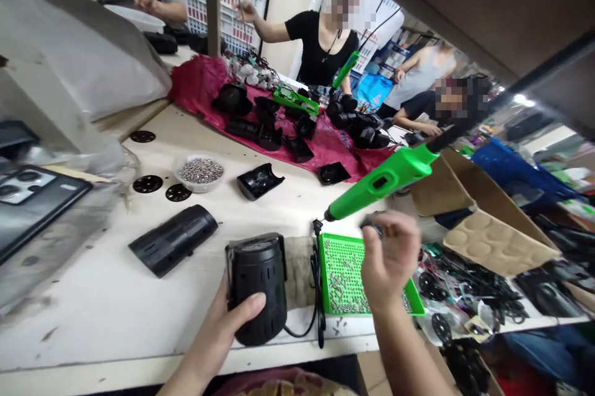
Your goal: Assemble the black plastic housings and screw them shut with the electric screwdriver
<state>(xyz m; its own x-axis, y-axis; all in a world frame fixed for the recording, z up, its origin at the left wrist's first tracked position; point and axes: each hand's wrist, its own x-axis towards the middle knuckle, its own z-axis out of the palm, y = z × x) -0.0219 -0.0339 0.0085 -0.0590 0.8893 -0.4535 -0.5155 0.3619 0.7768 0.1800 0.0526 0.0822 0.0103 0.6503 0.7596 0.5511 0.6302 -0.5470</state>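
My left hand [232,318] is wrapped round a black, slotted cylindrical housing [258,290] standing at the table's front edge. A black power cord [317,284] with a plug runs from it to the right. Raised over a green basket of screws [328,306], my right hand [393,256] has its fingers curled towards the thumb. Something small and dark shows at those blurred fingertips; its kind is unclear. Just above them hangs a green electric screwdriver [381,182], apart from the housing. A black half-shell [174,240] lies left of the housing, and another half-shell [260,181] sits behind.
A bowl of small metal parts [199,173] stands among black discs [147,183]. Black parts cover a magenta cloth [195,83] behind. An open cardboard box [446,185] and tangled wires [488,297] lie right. Co-workers, including a person in black [320,43], are across the table.
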